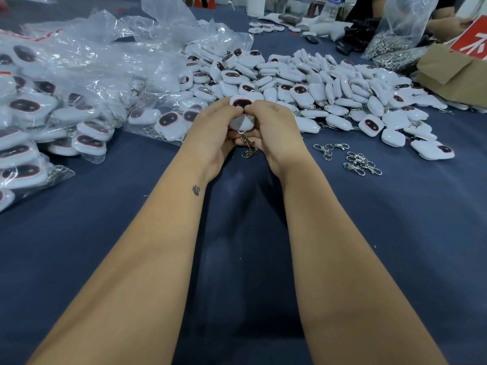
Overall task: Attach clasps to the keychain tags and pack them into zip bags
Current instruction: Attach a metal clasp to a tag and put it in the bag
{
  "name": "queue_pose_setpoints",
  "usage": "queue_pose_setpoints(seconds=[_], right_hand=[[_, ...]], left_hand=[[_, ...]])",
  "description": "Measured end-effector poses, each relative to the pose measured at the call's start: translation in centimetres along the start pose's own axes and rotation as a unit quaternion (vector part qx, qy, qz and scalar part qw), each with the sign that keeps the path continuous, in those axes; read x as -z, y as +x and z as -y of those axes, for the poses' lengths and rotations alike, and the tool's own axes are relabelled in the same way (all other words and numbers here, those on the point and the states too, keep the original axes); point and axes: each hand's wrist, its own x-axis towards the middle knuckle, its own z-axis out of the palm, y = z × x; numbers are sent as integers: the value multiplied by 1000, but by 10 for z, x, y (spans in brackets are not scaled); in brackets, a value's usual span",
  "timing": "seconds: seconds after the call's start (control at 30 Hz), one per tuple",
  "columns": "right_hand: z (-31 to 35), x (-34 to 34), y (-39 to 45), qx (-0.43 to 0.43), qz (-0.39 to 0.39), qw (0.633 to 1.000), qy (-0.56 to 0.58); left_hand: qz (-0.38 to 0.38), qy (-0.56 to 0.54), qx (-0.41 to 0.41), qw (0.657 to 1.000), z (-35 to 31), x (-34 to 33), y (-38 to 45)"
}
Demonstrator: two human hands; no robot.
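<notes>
Both hands meet over the middle of the blue cloth. My left hand and my right hand together grip one white keychain tag with a dark red-rimmed face. A metal clasp hangs from its lower end between my palms. A big heap of loose white tags lies just beyond my hands. Several loose clasps lie on the cloth to the right. Clear zip bags filled with tags are stacked at the left.
A brown cardboard box and a clear bag of metal clasps stand at the far right, where another person's hand works. A plastic bottle stands at the back. Blue cloth covers the table.
</notes>
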Motion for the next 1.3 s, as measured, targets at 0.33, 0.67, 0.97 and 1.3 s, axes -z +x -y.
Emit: queue_pose_setpoints(seconds=[0.33, 0.67, 0.97, 1.3], right_hand=[[-3, 0, 2, 4, -1, 1000, 3], [-4, -1, 0, 8, 2, 1000, 3], [-2, -1, -1, 6, -2, 1000, 0], [3, 0, 2, 11, -64, 992, 106]], left_hand=[[-19, 18, 4, 1000, 1, -3, 0], [-47, 9, -4, 999, 2, -4, 0], [-48, 1, -5, 999, 1, -3, 0], [-104, -3, -100, 990, -1, -6, -3]])
